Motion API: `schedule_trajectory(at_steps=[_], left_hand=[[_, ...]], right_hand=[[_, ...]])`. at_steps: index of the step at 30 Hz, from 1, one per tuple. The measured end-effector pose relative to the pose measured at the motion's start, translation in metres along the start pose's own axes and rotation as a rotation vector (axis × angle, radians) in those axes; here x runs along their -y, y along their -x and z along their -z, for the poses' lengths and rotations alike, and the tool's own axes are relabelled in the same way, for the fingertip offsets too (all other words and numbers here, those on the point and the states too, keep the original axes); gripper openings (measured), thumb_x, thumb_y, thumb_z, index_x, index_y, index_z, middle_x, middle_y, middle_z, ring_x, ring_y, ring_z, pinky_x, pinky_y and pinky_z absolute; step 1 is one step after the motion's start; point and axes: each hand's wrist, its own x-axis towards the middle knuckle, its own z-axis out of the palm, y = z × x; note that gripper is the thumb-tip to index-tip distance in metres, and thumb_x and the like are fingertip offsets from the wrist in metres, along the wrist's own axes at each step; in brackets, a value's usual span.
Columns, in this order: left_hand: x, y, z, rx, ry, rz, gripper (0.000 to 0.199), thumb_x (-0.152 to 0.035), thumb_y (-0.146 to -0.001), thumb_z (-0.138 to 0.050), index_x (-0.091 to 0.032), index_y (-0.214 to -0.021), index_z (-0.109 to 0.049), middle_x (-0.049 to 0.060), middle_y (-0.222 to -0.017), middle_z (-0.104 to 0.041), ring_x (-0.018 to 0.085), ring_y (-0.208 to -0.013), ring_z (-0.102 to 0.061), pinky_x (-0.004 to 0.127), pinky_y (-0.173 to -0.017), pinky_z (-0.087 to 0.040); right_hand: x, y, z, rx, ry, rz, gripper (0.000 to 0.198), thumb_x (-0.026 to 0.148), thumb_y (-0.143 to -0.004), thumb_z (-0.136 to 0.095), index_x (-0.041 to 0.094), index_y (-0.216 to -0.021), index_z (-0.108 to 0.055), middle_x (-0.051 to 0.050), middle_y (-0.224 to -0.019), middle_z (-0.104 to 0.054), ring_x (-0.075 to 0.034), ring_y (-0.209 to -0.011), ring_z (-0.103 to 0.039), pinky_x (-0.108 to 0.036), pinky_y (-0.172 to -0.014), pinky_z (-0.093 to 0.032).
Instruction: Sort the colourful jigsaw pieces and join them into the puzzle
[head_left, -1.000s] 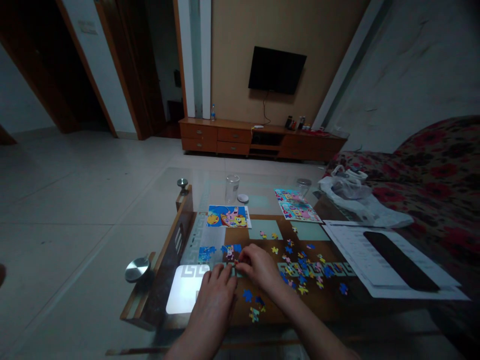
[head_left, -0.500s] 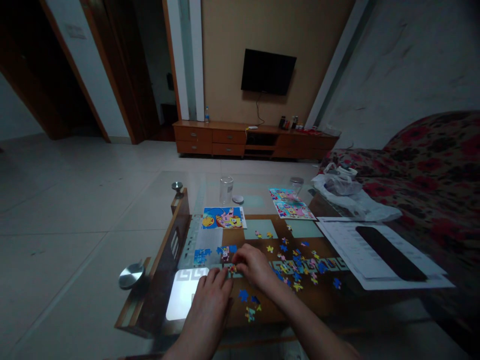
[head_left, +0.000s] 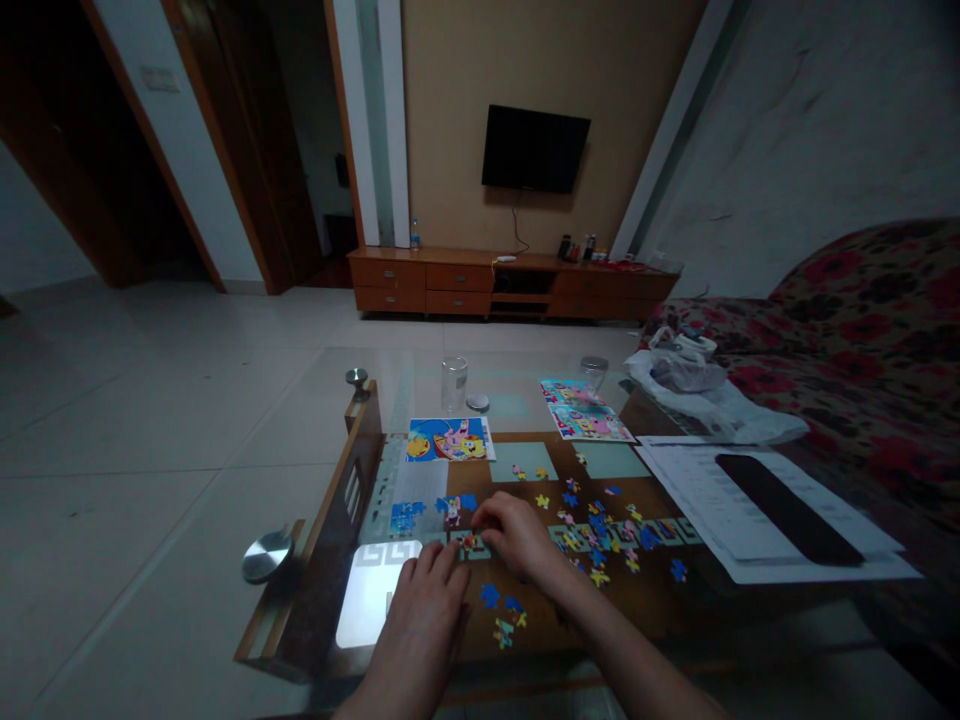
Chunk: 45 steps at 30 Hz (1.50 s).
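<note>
On the glass table, several small yellow and red puzzle pieces [head_left: 469, 541] lie between my two hands. My right hand [head_left: 517, 535] is closed, its thumb and index finger pinched at the right side of these pieces. My left hand [head_left: 431, 592] rests low on the glass with its fingers extended, the fingertips at the left edge of the same pieces. Just beyond them sits a joined blue and pink puzzle section [head_left: 454, 508]. Farther left is a joined blue section [head_left: 407, 515]. The undersides of my fingers are hidden.
Loose puzzle pieces [head_left: 598, 530] spread to the right, and a few blue pieces [head_left: 490, 596] lie nearer me. A cartoon picture card [head_left: 448, 440], a glass jar [head_left: 454, 382] and its lid [head_left: 478, 402] stand beyond. Papers [head_left: 694, 500] carry a dark flat object [head_left: 787, 510].
The whole view has shifted slightly. My right finger and thumb have moved very little at the pieces, and my left hand stays beside them.
</note>
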Motion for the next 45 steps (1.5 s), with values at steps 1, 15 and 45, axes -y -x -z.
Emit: schedule_trajectory(at_steps=[1, 15, 45], left_hand=[[0.0000, -0.0003, -0.0006, 0.006, -0.004, 0.002, 0.037, -0.009, -0.084, -0.049, -0.018, -0.117, -0.064, 0.008, -0.139, -0.054, 0.032, -0.126, -0.047, 0.048, -0.101, -0.042], [-0.0002, 0.0006, -0.0003, 0.047, 0.002, 0.012, 0.037, -0.010, -0.084, -0.050, -0.018, -0.118, -0.063, 0.008, -0.141, -0.052, 0.031, -0.126, -0.046, 0.047, -0.103, -0.041], [-0.0017, 0.0001, 0.0010, 0.076, -0.001, 0.013, 0.039, -0.010, -0.084, -0.048, -0.017, -0.120, -0.062, 0.011, -0.143, -0.050, 0.032, -0.127, -0.046, 0.049, -0.102, -0.040]], right_hand=[[-0.0005, -0.0003, -0.0003, -0.003, 0.005, -0.007, 0.026, -0.002, -0.072, -0.060, 0.016, -0.085, -0.074, -0.006, -0.090, -0.069, -0.018, -0.087, -0.062, -0.025, -0.080, -0.043], [-0.0039, -0.0009, -0.0014, 0.007, -0.020, 0.020, 0.028, -0.002, -0.071, -0.062, 0.015, -0.088, -0.075, -0.007, -0.091, -0.069, -0.018, -0.087, -0.062, -0.025, -0.080, -0.044], [0.0038, 0.0004, -0.0046, 0.029, 0.024, 0.053, 0.008, 0.012, -0.079, -0.071, 0.016, -0.085, -0.073, -0.005, -0.088, -0.067, -0.017, -0.085, -0.060, -0.025, -0.076, -0.043]])
